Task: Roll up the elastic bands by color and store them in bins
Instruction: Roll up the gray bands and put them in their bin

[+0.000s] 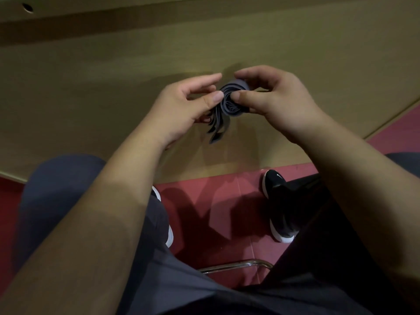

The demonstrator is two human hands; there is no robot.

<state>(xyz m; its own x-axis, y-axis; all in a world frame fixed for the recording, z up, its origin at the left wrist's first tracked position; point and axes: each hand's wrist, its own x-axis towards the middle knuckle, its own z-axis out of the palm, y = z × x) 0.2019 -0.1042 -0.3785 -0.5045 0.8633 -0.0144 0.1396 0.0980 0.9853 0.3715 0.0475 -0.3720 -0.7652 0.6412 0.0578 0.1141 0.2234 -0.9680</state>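
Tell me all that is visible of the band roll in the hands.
The band roll is grey-purple: flat, rubbery-looking strips wound into a loose coil, spiral face toward the camera. Loose ends hang from its lower left. The left hand and right hand pinch it from either side, thumbs on its face, in the air.

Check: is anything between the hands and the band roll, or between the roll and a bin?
Nothing at the hands: left hand and right hand both pinch the roll. No bin is in view, so that path can't be judged.
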